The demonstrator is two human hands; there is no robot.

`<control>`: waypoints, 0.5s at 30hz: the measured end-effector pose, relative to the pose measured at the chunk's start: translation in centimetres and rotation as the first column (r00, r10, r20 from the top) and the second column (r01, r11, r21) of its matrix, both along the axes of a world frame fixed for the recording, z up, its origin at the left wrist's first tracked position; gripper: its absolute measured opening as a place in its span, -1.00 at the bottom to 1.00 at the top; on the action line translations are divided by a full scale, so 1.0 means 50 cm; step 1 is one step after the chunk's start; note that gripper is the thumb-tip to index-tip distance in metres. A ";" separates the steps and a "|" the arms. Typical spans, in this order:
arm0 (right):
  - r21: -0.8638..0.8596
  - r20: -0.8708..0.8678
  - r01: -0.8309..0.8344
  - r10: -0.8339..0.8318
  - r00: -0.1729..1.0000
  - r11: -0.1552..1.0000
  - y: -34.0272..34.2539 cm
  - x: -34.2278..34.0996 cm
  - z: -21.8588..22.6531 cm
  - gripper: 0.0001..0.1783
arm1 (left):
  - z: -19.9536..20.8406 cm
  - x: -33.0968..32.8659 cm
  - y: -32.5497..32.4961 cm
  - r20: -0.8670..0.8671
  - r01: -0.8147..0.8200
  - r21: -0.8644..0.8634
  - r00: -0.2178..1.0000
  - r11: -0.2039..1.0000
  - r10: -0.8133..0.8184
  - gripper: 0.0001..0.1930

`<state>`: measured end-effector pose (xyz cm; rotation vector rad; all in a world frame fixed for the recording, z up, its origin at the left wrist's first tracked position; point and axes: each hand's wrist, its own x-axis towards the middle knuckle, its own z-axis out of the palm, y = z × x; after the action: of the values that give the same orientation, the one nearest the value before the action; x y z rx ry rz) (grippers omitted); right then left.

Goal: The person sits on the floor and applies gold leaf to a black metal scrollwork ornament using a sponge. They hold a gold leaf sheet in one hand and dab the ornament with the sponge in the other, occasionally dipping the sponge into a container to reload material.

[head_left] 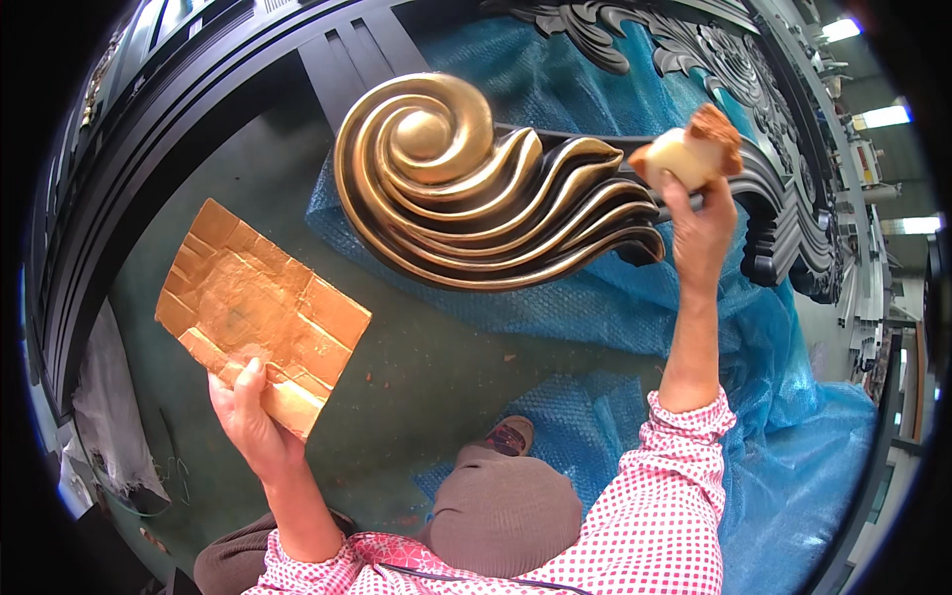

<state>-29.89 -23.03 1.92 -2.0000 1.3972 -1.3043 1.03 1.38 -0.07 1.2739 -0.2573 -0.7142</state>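
A red-and-white checked shirt [635, 526] sits at the lower edge. The left hand [253, 416] grips a gold-orange cardboard sheet [266, 305]. The right hand [702, 233] grips a cream-and-orange pad [686, 159] near the tail of a gold-and-black scroll carving [486, 213]; contact cannot be determined. Blue bubble wrap [783, 476] extends beneath; dark carved ornament [734, 61] lies beyond.

Brightly lit, blown out at the ceiling lights [881, 117], far right. Glinting along the golden scroll [486, 213], upper centre. Slightly blurred at the pale-and-brown pad [691, 156], upper right. Bent strongly toward the rim, fading to black in the corners.
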 end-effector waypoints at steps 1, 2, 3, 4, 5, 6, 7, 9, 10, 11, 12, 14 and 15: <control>-0.013 -0.026 -0.002 0.002 1.000 1.000 -0.002 0.006 -0.002 -0.75 | 0.000 0.000 -0.001 -0.004 0.016 -0.005 1.000 1.000 -0.016 -0.68; -0.022 0.009 -0.046 0.046 0.999 0.999 -0.009 0.019 -0.011 -0.73 | 0.000 -0.001 -0.001 -0.008 0.032 -0.010 0.999 0.999 -0.032 -0.67; -0.041 -0.073 -0.057 0.054 0.996 0.998 -0.008 0.024 -0.008 -0.73 | 0.000 -0.002 -0.001 -0.013 0.048 -0.016 0.999 0.999 -0.048 -0.67; -0.001 -0.094 -0.053 0.052 0.994 0.999 -0.014 0.023 -0.014 -0.73 | 0.002 0.000 0.000 -0.005 0.035 -0.014 0.999 0.999 -0.035 -0.67; 0.039 -0.116 -0.047 0.051 0.992 0.998 -0.020 0.016 -0.018 -0.72 | 0.003 0.001 0.001 0.002 0.023 -0.014 1.000 1.000 -0.023 -0.68; 0.045 -0.104 -0.016 0.021 0.994 0.999 -0.019 0.001 -0.014 -0.73 | 0.004 0.002 0.002 0.009 0.011 -0.013 1.000 1.000 -0.011 -0.68; 0.052 -0.095 0.015 -0.010 0.995 0.999 -0.014 -0.016 -0.009 -0.73 | 0.005 -0.002 -0.001 0.013 -0.004 -0.016 1.000 1.000 0.005 -0.69; -0.040 0.098 0.014 -0.010 0.995 0.999 -0.013 -0.033 -0.006 -0.75 | 0.007 -0.009 -0.010 0.021 -0.033 -0.021 0.999 0.999 0.034 -0.70; -0.041 0.127 0.006 -0.001 0.992 0.999 -0.011 -0.033 -0.003 -0.75 | 0.005 -0.007 -0.007 0.018 -0.015 -0.025 1.000 1.000 0.015 -0.69; -0.042 0.156 -0.001 0.007 0.988 0.999 -0.010 -0.030 -0.001 -0.75 | 0.002 -0.002 -0.003 0.014 0.004 -0.029 1.000 1.000 -0.004 -0.69; -0.025 0.126 -0.021 0.024 0.992 0.999 -0.005 -0.028 -0.006 -0.74 | -0.001 0.003 0.000 0.011 0.023 -0.033 1.000 0.999 -0.023 -0.69; 0.017 0.010 -0.039 0.039 0.999 0.999 0.006 -0.026 -0.006 -0.70 | -0.003 0.007 0.003 0.002 0.039 -0.040 0.999 0.998 -0.039 -0.69; 0.000 -0.055 -0.046 0.046 0.997 0.999 0.013 -0.028 -0.007 -0.69 | -0.003 0.008 0.005 -0.002 0.046 -0.044 0.999 0.998 -0.047 -0.68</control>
<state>-31.31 -22.38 1.58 -2.0707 1.3662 -1.2394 1.41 1.63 -0.24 1.2287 -0.2995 -0.7463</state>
